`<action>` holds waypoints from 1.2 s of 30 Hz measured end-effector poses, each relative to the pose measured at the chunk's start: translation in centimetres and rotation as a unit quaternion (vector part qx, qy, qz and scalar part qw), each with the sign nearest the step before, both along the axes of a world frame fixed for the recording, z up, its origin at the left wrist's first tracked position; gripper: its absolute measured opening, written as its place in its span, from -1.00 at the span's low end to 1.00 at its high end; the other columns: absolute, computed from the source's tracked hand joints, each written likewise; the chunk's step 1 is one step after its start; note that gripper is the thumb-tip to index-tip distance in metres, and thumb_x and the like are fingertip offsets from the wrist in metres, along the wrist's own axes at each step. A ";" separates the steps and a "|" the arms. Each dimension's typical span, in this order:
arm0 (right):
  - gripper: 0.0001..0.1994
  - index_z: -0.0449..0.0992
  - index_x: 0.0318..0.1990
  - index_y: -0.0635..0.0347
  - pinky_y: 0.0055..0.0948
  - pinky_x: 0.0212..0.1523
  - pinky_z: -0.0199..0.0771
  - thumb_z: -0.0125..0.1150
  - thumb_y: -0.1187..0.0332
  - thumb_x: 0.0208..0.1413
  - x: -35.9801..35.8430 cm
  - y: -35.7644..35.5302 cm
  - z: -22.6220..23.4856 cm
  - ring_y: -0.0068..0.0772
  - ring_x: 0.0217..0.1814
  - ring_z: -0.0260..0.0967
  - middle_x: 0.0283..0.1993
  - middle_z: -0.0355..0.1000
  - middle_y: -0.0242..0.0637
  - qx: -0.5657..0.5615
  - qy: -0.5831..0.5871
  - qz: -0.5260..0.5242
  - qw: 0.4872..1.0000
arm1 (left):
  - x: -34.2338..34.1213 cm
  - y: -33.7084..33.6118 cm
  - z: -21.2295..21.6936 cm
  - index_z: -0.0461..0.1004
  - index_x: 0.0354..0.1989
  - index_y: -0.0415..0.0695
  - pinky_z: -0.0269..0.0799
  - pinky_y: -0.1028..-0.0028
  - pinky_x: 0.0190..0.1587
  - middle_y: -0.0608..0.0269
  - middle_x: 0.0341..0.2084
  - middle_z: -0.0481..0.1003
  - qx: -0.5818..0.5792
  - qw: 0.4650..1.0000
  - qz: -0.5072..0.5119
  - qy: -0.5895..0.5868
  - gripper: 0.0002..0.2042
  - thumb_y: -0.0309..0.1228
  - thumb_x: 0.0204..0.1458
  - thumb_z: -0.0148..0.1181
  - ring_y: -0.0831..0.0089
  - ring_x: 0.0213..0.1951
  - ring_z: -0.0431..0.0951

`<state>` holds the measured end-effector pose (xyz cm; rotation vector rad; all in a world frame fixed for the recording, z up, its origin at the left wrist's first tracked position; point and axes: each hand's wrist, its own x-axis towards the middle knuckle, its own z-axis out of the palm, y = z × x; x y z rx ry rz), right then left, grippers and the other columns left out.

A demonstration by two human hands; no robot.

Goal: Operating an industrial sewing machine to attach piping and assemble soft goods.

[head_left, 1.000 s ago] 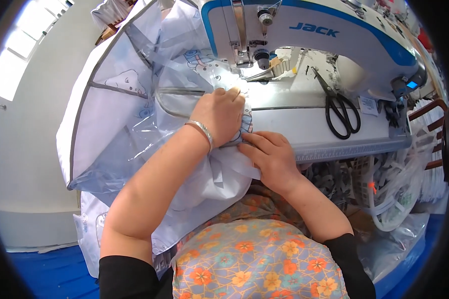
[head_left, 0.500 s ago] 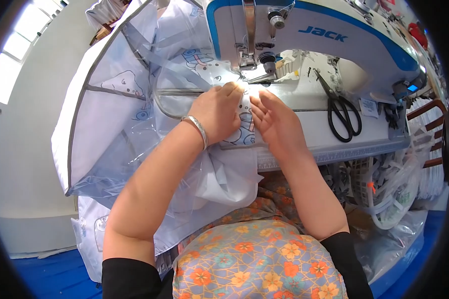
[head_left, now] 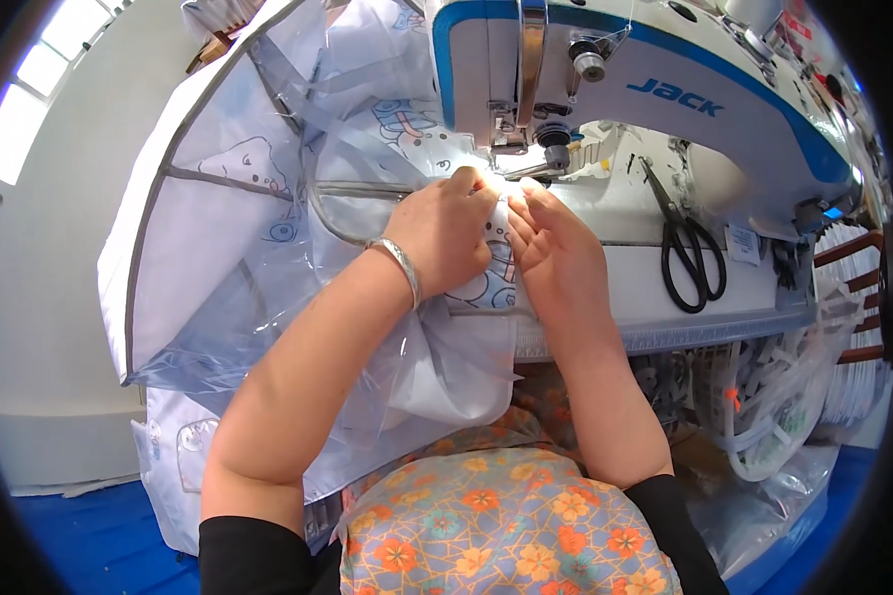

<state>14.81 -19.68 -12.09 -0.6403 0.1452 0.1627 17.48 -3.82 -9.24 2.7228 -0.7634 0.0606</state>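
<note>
White fabric printed with blue cartoon figures lies on the bed of a white-and-blue sewing machine. My left hand, a silver bangle at its wrist, pinches the fabric just in front of the presser foot. Opposite it, my right hand has its thumb and fingertips drawn together on the fabric's right edge. Bright lamp glare washes out the fingertips and the cloth between them. A larger sewn piece of white cloth and clear plastic, edged in grey binding, spreads left of my left arm.
Black-handled scissors lie on the machine bed to the right, beside a small white label. Below the table's right end stands a white plastic basket with scraps and clear plastic. A brown wooden chair is at the far right.
The machine and scissors appear slightly farther right and lower, as the view has shifted. My left fingertips are more bent, and both hands stay close together at the fabric.
</note>
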 end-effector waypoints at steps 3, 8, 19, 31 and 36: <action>-0.58 0.30 0.21 0.43 -0.33 0.33 0.27 0.13 0.38 0.27 0.1 0.0 0.2 -0.21 0.29 0.29 0.19 0.32 -0.06 -0.020 -0.003 -0.010 1.000 | 0.3 -0.1 0.1 0.54 -0.16 -0.22 0.52 0.18 -0.04 -0.04 -0.06 0.45 0.007 1.000 0.000 0.008 -0.70 -0.47 -0.13 0.14 0.07 -0.06 0.56; -0.58 0.32 0.22 0.35 -0.38 0.29 0.28 0.14 0.38 0.26 0.5 -0.2 0.1 -0.26 0.29 0.29 0.18 0.34 -0.14 -0.063 0.005 -0.007 0.998 | 0.6 -0.5 -0.2 0.56 -0.19 -0.22 0.52 0.21 -0.03 0.01 -0.06 0.46 0.032 0.999 0.014 0.018 -0.72 -0.46 -0.13 0.15 0.12 -0.04 0.56; -0.69 0.46 0.13 0.33 -0.60 0.14 0.30 0.16 0.43 0.27 2.0 -3.3 0.2 -0.60 0.11 0.36 0.03 0.46 -0.33 -0.366 -0.129 -0.023 0.922 | 0.4 -1.1 -0.7 0.59 -0.29 -0.15 0.52 0.35 -0.12 0.14 -0.20 0.51 0.111 0.986 -0.019 -0.120 -0.81 -0.42 -0.12 0.23 0.27 -0.08 0.52; -0.86 0.60 -0.33 0.26 -0.34 -0.42 0.41 0.37 0.38 0.04 5.6 -5.6 3.3 -0.21 -0.49 0.43 -0.42 0.48 -0.14 -0.656 -0.343 -0.189 0.645 | -0.6 -1.7 0.4 0.58 -0.30 -0.15 0.51 0.36 -0.07 0.14 -0.25 0.55 0.165 0.984 -0.024 -0.067 -0.80 -0.33 -0.04 0.17 0.25 -0.05 0.52; -0.88 0.60 -0.30 0.28 -0.32 -0.30 0.47 0.33 0.41 0.07 3.0 -6.1 2.2 -0.16 -0.38 0.48 -0.39 0.51 -0.12 -0.699 -0.344 -0.098 0.619 | -2.6 -1.4 0.5 0.52 -0.14 -0.25 0.50 0.32 -0.03 0.04 -0.17 0.54 0.144 0.987 -0.040 -0.058 -0.68 -0.35 -0.07 0.18 0.18 -0.08 0.54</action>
